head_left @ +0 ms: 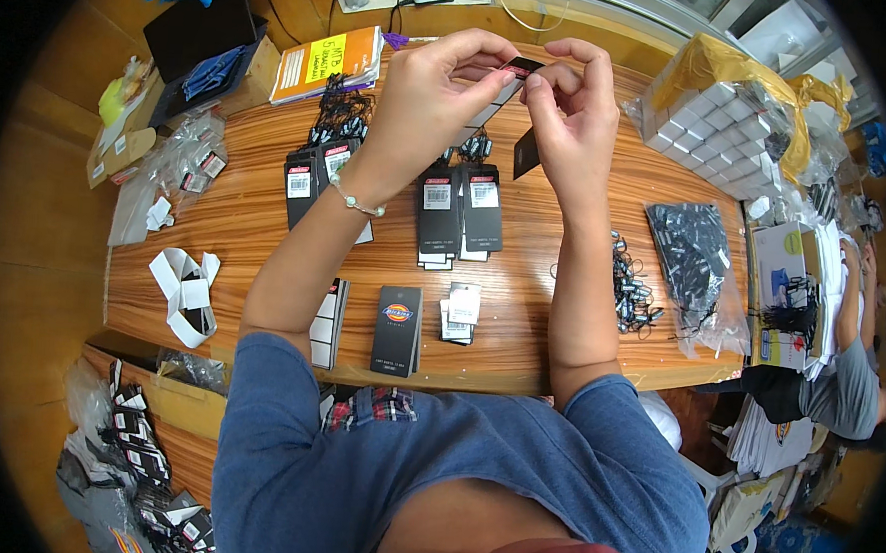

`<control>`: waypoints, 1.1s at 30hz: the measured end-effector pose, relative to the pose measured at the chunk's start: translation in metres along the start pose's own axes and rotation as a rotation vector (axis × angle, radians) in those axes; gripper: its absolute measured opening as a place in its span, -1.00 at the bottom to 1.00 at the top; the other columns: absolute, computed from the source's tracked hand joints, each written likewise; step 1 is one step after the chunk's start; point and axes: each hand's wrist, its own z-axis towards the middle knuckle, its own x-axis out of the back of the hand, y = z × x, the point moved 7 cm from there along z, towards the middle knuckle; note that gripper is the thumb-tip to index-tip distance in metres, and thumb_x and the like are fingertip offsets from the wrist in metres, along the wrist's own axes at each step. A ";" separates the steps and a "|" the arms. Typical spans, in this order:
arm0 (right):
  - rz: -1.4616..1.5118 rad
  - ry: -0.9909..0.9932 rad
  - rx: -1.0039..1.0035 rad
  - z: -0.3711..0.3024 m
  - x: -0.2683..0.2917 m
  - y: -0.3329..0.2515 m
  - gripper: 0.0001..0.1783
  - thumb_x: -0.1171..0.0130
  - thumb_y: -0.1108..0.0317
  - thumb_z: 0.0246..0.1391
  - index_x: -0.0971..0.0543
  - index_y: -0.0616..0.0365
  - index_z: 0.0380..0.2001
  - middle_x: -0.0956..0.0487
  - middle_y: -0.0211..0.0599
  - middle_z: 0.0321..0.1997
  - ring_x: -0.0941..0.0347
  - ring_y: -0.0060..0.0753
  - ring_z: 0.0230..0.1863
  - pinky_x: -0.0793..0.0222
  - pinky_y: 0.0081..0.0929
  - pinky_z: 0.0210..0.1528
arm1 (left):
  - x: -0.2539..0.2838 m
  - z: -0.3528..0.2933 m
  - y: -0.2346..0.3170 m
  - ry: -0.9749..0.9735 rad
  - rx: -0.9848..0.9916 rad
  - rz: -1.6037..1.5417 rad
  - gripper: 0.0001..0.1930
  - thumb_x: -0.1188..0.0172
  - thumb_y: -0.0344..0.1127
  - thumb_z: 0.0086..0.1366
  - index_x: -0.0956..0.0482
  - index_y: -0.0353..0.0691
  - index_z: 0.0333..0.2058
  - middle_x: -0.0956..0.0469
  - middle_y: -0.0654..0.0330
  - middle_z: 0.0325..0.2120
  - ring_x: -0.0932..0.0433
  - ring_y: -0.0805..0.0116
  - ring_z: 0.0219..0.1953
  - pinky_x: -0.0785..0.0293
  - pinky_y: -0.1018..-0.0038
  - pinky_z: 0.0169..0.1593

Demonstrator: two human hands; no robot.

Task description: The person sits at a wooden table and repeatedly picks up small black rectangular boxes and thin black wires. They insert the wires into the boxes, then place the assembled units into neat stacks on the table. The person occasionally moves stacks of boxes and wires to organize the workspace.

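On table (530, 236): tag stacks (438, 219) centre | boxes (706, 135) right (bag (688, 259) before them) | paper strip (173, 297) left

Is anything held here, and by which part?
The left hand pinches a black-and-white hang tag near its upper end. The right hand is at that end, a dark tag below it; this hand's hold cannot be told.

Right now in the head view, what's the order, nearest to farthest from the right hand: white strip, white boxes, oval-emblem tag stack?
1. White boxes, right of the right hand
2. Oval-emblem tag stack, table's front edge
3. White strip, table's left
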 end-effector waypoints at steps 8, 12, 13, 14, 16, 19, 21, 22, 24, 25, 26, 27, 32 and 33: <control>-0.178 -0.084 -0.056 -0.001 0.000 -0.011 -0.72 0.01 0.60 0.00 -0.30 0.22 -0.17 -0.41 -0.42 -0.60 -0.26 -0.73 -0.52 -0.15 -0.77 -0.48 | -0.006 -0.001 0.008 -0.108 0.015 0.125 -0.81 -0.16 -0.50 0.11 -0.51 -0.38 -0.27 -0.56 0.21 -0.34 -0.54 0.53 -0.31 -0.48 0.64 -0.18; 0.096 -0.058 -0.120 -0.001 0.001 -0.001 -0.76 0.00 0.56 0.03 -0.33 0.24 -0.18 -0.48 -0.38 -0.51 -0.34 -0.67 -0.48 -0.25 -0.75 -0.42 | -0.008 0.000 0.017 -0.131 -0.087 0.260 -0.83 -0.17 -0.51 0.08 -0.54 -0.34 -0.30 -0.57 0.20 -0.35 -0.55 0.45 -0.32 -0.48 0.60 -0.19; 0.211 -0.047 -0.151 -0.001 0.001 0.001 -0.78 0.00 0.55 0.05 -0.35 0.25 -0.19 -0.50 -0.36 -0.48 -0.37 -0.65 -0.45 -0.30 -0.73 -0.39 | -0.008 0.000 0.018 -0.128 -0.116 0.301 -0.84 -0.17 -0.51 0.07 -0.55 -0.32 -0.31 -0.57 0.19 -0.35 -0.55 0.42 -0.33 -0.48 0.57 -0.19; 0.287 -0.051 -0.196 0.000 -0.001 0.004 -0.79 0.01 0.54 0.05 -0.36 0.26 -0.19 -0.51 -0.34 -0.44 -0.40 -0.62 -0.42 -0.33 -0.71 -0.35 | -0.008 0.000 0.024 -0.119 -0.224 0.375 -0.83 -0.18 -0.50 0.04 -0.56 -0.29 -0.32 -0.57 0.21 -0.36 -0.54 0.38 -0.31 -0.47 0.54 -0.19; 0.440 -0.060 -0.285 0.001 -0.004 0.010 -0.81 0.04 0.53 0.07 -0.37 0.30 -0.20 -0.54 -0.29 -0.37 -0.46 -0.56 -0.35 -0.38 -0.66 -0.26 | -0.007 0.001 0.034 -0.098 -0.441 0.523 -0.81 -0.20 -0.49 -0.02 -0.58 -0.23 -0.35 -0.56 0.23 -0.37 -0.53 0.30 -0.29 -0.45 0.47 -0.19; 0.621 -0.096 -0.433 -0.002 -0.005 0.021 -0.82 -0.01 0.47 0.08 -0.41 0.28 -0.23 -0.53 -0.27 -0.32 -0.46 -0.55 -0.28 -0.38 -0.62 -0.16 | -0.008 -0.005 0.046 -0.015 -0.720 0.781 -0.78 -0.20 -0.44 -0.11 -0.60 -0.15 -0.38 -0.54 0.29 -0.38 -0.48 0.26 -0.24 -0.40 0.40 -0.20; 0.708 -0.111 -0.450 -0.004 -0.009 0.029 -0.86 -0.01 0.40 0.10 -0.44 0.19 -0.27 -0.52 -0.29 -0.25 -0.43 -0.56 -0.26 -0.36 -0.60 -0.19 | -0.014 -0.009 0.044 -0.031 -0.798 0.846 -0.78 -0.18 -0.42 -0.12 -0.59 -0.13 -0.39 -0.53 0.33 -0.38 -0.48 0.28 -0.22 -0.40 0.42 -0.20; 0.663 -0.047 -0.455 -0.005 -0.005 0.034 -0.86 -0.02 0.39 0.09 -0.44 0.18 -0.28 -0.51 -0.32 -0.28 -0.41 -0.59 -0.29 -0.34 -0.63 -0.23 | -0.017 -0.011 0.044 -0.040 -0.836 0.878 -0.78 -0.17 -0.41 -0.12 -0.59 -0.12 -0.40 -0.53 0.35 -0.38 -0.47 0.29 -0.21 -0.41 0.42 -0.20; 0.570 0.081 -0.464 -0.006 0.001 0.037 -0.86 -0.05 0.37 0.08 -0.44 0.17 -0.29 -0.51 -0.38 -0.35 -0.38 -0.63 -0.34 -0.31 -0.69 -0.31 | -0.020 -0.014 0.045 -0.061 -0.856 0.867 -0.81 -0.14 -0.40 -0.09 -0.58 -0.12 -0.41 -0.54 0.32 -0.38 -0.50 0.30 -0.25 -0.42 0.42 -0.22; 0.522 0.211 -0.416 -0.004 0.012 0.042 -0.89 -0.04 0.35 0.10 -0.44 0.13 -0.34 -0.50 -0.41 -0.37 -0.35 -0.66 -0.38 -0.26 -0.71 -0.38 | -0.020 -0.015 0.044 -0.067 -0.859 0.853 -0.82 -0.13 -0.40 -0.09 -0.57 -0.13 -0.42 -0.55 0.31 -0.38 -0.51 0.31 -0.26 -0.42 0.42 -0.23; 0.555 0.247 -0.397 -0.002 0.019 0.044 -0.90 -0.03 0.35 0.10 -0.43 0.13 -0.35 -0.50 -0.40 -0.38 -0.35 -0.65 -0.39 -0.27 -0.70 -0.38 | -0.021 -0.017 0.043 -0.073 -0.862 0.839 -0.82 -0.13 -0.41 -0.08 -0.57 -0.13 -0.42 -0.55 0.30 -0.37 -0.51 0.31 -0.27 -0.42 0.41 -0.24; 0.588 0.280 -0.379 0.000 0.029 0.045 -0.90 -0.02 0.34 0.11 -0.43 0.12 -0.37 -0.50 -0.40 -0.38 -0.35 -0.64 -0.40 -0.27 -0.70 -0.38 | -0.019 -0.020 0.041 -0.076 -0.858 0.841 -0.84 -0.12 -0.43 -0.05 -0.56 -0.17 -0.40 -0.56 0.25 -0.37 -0.54 0.32 -0.31 -0.43 0.43 -0.27; 0.824 0.217 -0.273 0.010 0.048 0.049 -0.93 0.05 0.37 0.15 -0.36 0.12 -0.35 -0.47 -0.31 -0.44 -0.34 -0.57 -0.43 -0.27 -0.68 -0.40 | -0.013 -0.024 0.024 -0.119 -0.734 0.729 -0.83 -0.16 -0.50 -0.01 -0.53 -0.23 -0.37 -0.56 0.17 -0.38 -0.54 0.27 -0.36 -0.44 0.46 -0.33; 0.901 0.157 -0.247 0.011 0.045 0.048 -0.92 0.08 0.37 0.16 -0.35 0.13 -0.34 -0.44 -0.27 -0.46 -0.34 -0.52 -0.45 -0.28 -0.63 -0.39 | -0.014 -0.024 0.022 -0.127 -0.707 0.709 -0.82 -0.16 -0.52 -0.01 -0.53 -0.24 -0.36 -0.56 0.16 -0.38 -0.54 0.26 -0.36 -0.44 0.45 -0.33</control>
